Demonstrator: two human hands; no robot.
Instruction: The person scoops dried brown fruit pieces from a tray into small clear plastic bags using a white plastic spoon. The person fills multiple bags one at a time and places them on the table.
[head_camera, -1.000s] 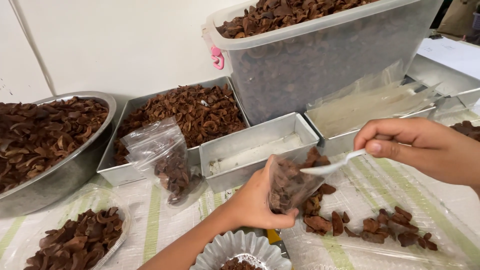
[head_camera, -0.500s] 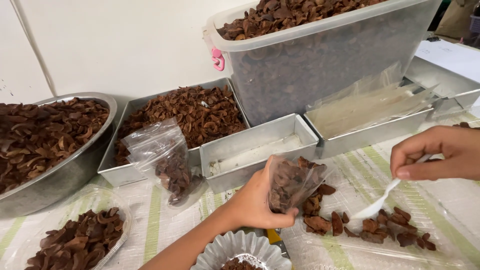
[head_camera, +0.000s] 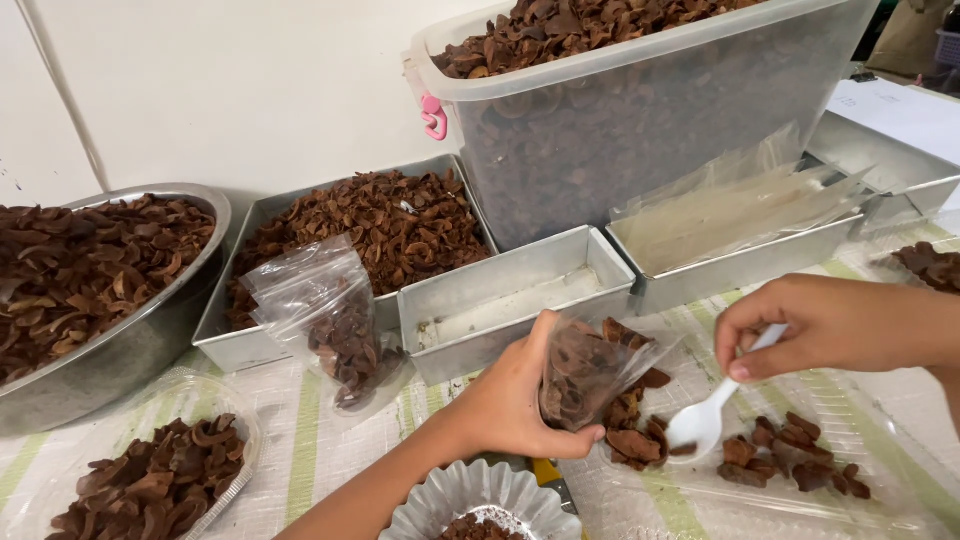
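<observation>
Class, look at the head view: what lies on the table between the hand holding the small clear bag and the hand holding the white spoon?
Between the left hand and right hand, loose brown dried pieces lie on a clear plastic sheet.

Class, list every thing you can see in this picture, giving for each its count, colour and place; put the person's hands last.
Plastic tub: one, clear, back, full of brown dried pieces.
Metal bowl: one, silver, left.
Metal trays: about four, silver, middle row to right edge; one filled, one holds clear bags.
Filled bag: one, clear, leaning on tray.
Plastic lids: two, clear, front, holding pieces.
Fluted cup: one, white, bottom edge.
Left hand: holds small bag.
Right hand: holds white spoon.
</observation>
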